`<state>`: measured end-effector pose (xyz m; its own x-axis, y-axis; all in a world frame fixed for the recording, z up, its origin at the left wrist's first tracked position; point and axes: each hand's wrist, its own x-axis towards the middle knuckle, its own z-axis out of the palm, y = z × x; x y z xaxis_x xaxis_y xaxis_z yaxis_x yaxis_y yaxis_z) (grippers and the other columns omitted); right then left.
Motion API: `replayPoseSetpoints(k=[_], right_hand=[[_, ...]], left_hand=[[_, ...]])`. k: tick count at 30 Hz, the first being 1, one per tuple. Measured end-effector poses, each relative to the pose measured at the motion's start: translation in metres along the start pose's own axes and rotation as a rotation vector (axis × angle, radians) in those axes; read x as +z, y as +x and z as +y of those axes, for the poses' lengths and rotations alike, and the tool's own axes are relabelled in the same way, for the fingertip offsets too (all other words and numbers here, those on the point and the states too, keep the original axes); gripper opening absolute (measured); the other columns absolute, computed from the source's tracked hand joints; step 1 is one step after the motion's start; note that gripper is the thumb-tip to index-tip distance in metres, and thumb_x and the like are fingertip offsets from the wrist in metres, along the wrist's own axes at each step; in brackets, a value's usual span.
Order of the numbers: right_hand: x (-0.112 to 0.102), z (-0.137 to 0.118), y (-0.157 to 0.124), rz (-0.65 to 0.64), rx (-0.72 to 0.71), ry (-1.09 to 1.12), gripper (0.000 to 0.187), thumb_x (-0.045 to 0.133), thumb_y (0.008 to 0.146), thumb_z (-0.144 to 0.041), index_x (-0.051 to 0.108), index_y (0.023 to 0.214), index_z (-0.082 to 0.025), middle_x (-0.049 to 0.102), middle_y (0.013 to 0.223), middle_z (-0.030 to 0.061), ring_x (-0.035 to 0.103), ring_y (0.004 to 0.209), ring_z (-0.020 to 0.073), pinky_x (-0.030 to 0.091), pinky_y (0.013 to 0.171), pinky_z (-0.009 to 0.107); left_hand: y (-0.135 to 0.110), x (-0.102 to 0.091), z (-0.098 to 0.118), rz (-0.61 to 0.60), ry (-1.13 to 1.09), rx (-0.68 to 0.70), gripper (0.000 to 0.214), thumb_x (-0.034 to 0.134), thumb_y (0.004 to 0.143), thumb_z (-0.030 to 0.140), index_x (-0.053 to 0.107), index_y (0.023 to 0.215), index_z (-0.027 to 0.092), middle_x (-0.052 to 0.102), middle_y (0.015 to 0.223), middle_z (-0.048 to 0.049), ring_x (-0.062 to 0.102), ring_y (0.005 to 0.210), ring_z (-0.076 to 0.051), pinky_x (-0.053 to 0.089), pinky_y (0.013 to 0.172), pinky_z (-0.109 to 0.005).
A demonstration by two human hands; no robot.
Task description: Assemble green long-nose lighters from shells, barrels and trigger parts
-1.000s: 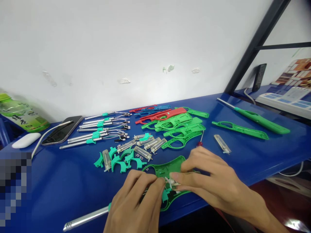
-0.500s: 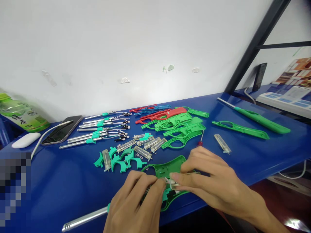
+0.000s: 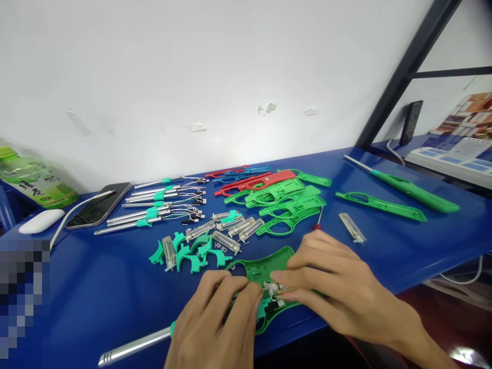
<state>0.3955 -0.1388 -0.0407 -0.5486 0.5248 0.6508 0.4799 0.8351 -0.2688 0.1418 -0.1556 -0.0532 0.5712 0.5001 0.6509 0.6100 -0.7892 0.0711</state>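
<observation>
Near the table's front edge lies a green lighter half shell (image 3: 282,256), its inside facing up. My right hand (image 3: 338,287) pinches a clear fuel tank (image 3: 277,288) over the shell, thumb and fingers closed on its sides. My left hand (image 3: 219,323) curls over the shell's handle end, fingertips meeting the tank's valve end; its thumb is hidden. From under the left hand a metal lighter barrel (image 3: 134,347) sticks out to the left. A teal trigger (image 3: 263,309) and a black part sit in the shell between the hands.
Teal triggers (image 3: 194,262) and clear fuel tanks (image 3: 226,242) lie behind my hands. Further back are barrels with wires (image 3: 154,197) and stacked shells (image 3: 274,193). A red-handled screwdriver (image 3: 316,226), a loose tank (image 3: 351,228) and a whole lighter (image 3: 415,190) lie right; a phone (image 3: 100,205) lies left.
My right fingers have shifted slightly on the fuel tank, and more of its valve end shows. The left hand stays almost in place over the shell.
</observation>
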Motion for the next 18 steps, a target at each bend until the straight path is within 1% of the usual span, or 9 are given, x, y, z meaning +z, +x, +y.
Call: replayPoseSetpoints(k=[6, 10, 14, 18], right_hand=[[0.0003, 0.0009, -0.0015, -0.014, 0.008, 0.028, 0.012, 0.064, 0.112, -0.025, 0.074, 0.115, -0.018, 0.075, 0.094, 0.0015, 0.061, 0.084, 0.0157, 0.045, 0.080, 0.034], [0.0001, -0.0003, -0.0034, -0.029, 0.023, 0.043, 0.013, 0.064, 0.112, -0.026, 0.072, 0.117, -0.018, 0.073, 0.093, 0.0010, 0.061, 0.084, 0.0156, 0.046, 0.082, 0.033], [0.0002, -0.0004, -0.0043, -0.029, 0.019, 0.045, 0.013, 0.063, 0.112, -0.027, 0.072, 0.117, -0.018, 0.072, 0.093, 0.0009, 0.060, 0.084, 0.0155, 0.046, 0.082, 0.033], [0.0009, 0.0009, -0.0025, -0.033, 0.020, 0.046, 0.013, 0.062, 0.113, -0.027, 0.072, 0.116, -0.018, 0.072, 0.093, 0.0011, 0.058, 0.082, 0.0157, 0.046, 0.079, 0.033]], left_hand=[[0.0022, 0.0010, 0.0021, -0.003, -0.016, -0.002, 0.025, 0.060, 0.098, -0.005, 0.066, 0.113, 0.013, 0.074, 0.097, -0.0030, 0.061, 0.088, -0.018, 0.056, 0.081, -0.034], [0.0005, 0.0004, 0.0022, -0.002, -0.020, -0.004, 0.026, 0.060, 0.098, -0.005, 0.067, 0.115, 0.013, 0.074, 0.097, -0.0032, 0.060, 0.089, -0.019, 0.056, 0.082, -0.034], [-0.0033, 0.0002, 0.0000, -0.008, -0.033, -0.010, 0.028, 0.061, 0.098, -0.004, 0.067, 0.119, 0.014, 0.073, 0.100, -0.0048, 0.058, 0.090, -0.019, 0.057, 0.081, -0.033], [-0.0058, 0.0007, -0.0025, -0.012, -0.027, 0.016, 0.028, 0.064, 0.097, -0.003, 0.069, 0.119, 0.013, 0.072, 0.101, -0.0061, 0.056, 0.092, -0.020, 0.056, 0.082, -0.033]])
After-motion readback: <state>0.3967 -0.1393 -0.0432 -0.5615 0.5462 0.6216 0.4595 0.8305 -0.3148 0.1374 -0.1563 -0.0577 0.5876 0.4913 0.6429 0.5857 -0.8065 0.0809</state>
